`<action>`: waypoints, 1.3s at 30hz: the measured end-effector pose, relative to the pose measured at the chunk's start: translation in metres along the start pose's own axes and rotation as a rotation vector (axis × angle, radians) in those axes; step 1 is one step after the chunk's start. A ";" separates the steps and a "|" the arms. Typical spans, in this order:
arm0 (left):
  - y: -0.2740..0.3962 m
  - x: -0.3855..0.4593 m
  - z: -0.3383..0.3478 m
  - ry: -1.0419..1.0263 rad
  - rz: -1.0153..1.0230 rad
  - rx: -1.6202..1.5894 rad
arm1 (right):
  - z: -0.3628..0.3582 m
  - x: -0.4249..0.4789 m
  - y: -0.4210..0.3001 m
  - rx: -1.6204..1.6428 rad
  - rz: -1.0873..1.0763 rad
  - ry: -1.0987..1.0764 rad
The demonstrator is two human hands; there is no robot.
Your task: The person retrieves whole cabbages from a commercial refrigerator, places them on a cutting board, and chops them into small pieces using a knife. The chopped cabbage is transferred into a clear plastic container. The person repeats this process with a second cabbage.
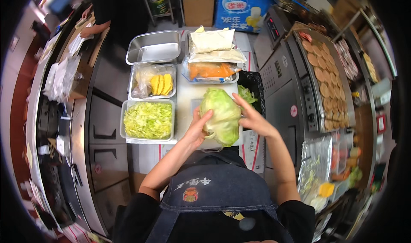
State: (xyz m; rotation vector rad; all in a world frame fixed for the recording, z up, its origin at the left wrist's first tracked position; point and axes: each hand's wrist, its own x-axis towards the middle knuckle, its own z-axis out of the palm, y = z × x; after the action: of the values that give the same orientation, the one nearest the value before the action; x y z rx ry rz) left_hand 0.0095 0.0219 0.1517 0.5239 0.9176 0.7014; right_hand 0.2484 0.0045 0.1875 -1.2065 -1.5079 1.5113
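A head of iceberg lettuce (pixel 221 116) is held above a white cutting board (pixel 186 114). My left hand (pixel 199 124) grips its left side, thumb on the leaves. My right hand (pixel 253 116) has its fingers spread at the lettuce's right side; whether the fingertips touch it is unclear. Left of the board sits a clear container of shredded lettuce (pixel 148 120). Behind that, another container holds yellow slices (pixel 161 84) and a plastic bag. Loose lettuce leaves (pixel 246 94) lie in a bin with a black liner (pixel 260 96), to the right of the board.
Beyond the board are an empty steel pan (pixel 154 47), cream-coloured packets (pixel 212 41) and a bagged orange food (pixel 210 70). At right, a griddle (pixel 349 106) carries rows of round patties (pixel 324 79). A co-worker's hand (pixel 88 31) is at the left counter.
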 end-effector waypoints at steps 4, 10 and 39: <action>-0.005 0.029 0.051 0.003 0.074 -0.055 | -0.058 0.006 0.026 0.104 -0.074 0.094; -0.008 0.054 0.115 0.219 0.328 0.151 | -0.120 0.021 0.047 0.586 -0.066 0.148; 0.011 0.053 0.125 -0.252 0.317 -0.094 | -0.100 0.010 0.023 -0.079 -0.591 0.352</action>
State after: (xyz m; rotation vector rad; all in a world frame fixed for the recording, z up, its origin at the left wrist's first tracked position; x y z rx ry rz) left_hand 0.1348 0.0535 0.1951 0.6654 0.5676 0.9363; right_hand 0.3416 0.0471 0.1730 -0.8956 -1.5102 0.8120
